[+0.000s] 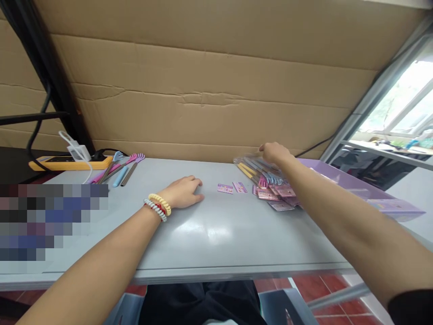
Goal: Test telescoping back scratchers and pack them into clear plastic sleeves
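Note:
My left hand (184, 192) rests palm down on the grey table, thumb and fingers apart, with nothing in it. Two small purple printed cards, a left one (225, 188) and a right one (240, 187), lie just beyond its fingertips. My right hand (275, 153) reaches over a clear plastic bag (241, 159) at the back of the table. Its fingers are mostly hidden, so their grip is unclear. Around the bag lie several back scratchers (248, 170) with yellow, blue and pink parts. A pile of pink printed packets (280, 194) sits in front of them, partly behind my right forearm.
Several more back scratchers (130, 169) lie at the back left, beside a yellow power strip (69, 162) with a white charger (78, 151). A purple box (358, 189) stands at the right edge. Cardboard (203, 122) walls off the back. A pixelated patch covers the left.

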`<state>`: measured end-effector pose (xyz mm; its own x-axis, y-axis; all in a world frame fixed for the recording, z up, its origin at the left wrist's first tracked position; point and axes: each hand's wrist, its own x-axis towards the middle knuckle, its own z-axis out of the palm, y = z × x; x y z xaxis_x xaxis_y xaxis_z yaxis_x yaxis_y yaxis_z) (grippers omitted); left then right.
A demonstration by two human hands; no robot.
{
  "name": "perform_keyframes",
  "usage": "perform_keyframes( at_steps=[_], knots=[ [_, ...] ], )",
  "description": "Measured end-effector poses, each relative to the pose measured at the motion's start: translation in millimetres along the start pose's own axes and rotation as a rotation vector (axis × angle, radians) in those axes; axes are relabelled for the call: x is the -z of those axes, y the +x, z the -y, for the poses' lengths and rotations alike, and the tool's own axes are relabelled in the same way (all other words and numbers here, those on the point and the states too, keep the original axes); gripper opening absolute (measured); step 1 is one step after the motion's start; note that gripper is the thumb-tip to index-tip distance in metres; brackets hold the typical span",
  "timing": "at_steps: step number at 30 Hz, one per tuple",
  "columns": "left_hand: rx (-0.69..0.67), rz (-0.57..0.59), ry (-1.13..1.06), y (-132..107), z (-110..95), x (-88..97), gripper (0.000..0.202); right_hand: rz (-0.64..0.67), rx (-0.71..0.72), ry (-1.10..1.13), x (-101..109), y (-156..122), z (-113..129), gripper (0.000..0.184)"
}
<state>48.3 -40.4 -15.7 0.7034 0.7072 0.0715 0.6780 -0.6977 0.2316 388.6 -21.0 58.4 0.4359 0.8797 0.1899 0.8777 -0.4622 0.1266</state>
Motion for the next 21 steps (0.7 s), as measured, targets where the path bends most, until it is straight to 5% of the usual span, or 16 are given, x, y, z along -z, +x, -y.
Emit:
perform_keyframes(
  at_steps=[11, 15, 21],
  knots=[
    [0.002, 0.041, 0.034, -2, -5, 3.4, 0.049, 0.151, -0.032, 0.012, -44, 32, -1, 0.040],
    [0.001, 0.044, 0.040, -2, -5, 3.3, 0.048, 0.036, -0.016, 0.019, -29, 21, 5, 0.056],
    [0.001, 0.048, 0.024, -1, -3, 2.6, 0.049, -0.162, 0.213, 0.086, 4, -35, 42, 0.037]
  ],
)
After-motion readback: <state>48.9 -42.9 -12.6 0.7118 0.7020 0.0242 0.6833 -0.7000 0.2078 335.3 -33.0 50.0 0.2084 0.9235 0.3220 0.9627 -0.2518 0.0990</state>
